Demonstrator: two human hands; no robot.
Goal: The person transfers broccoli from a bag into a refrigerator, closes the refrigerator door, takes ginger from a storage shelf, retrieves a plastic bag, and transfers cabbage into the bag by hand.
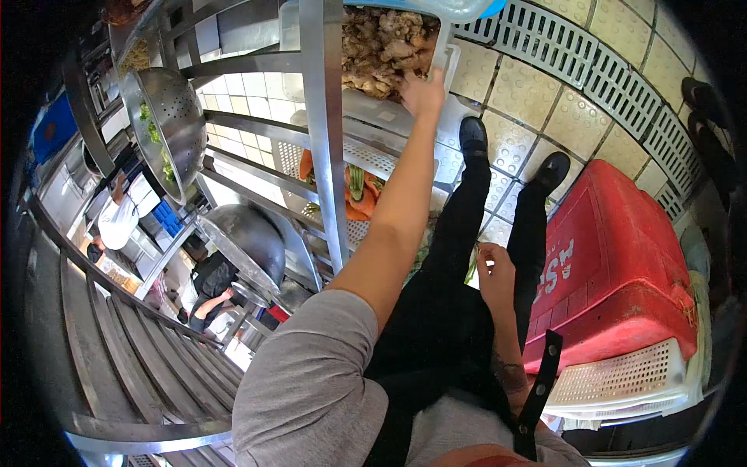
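Two hands show in the head view. The left hand (pixel 422 93), arm stretched toward the top centre of the frame, grips the edge of a clear tub of ginger (pixel 385 43) sitting on the metal rack (pixel 325 132) — fingers curled on its rim, the tub neither lifted out nor fully pushed in, as far as I can judge. The right hand (pixel 495 268) hangs mid-frame beside the black trousers, loosely curled, holding nothing visible. A red crate (pixel 622 272) lies at right on the tiled floor (pixel 576 117); a colander (pixel 167 117) hangs upper left.
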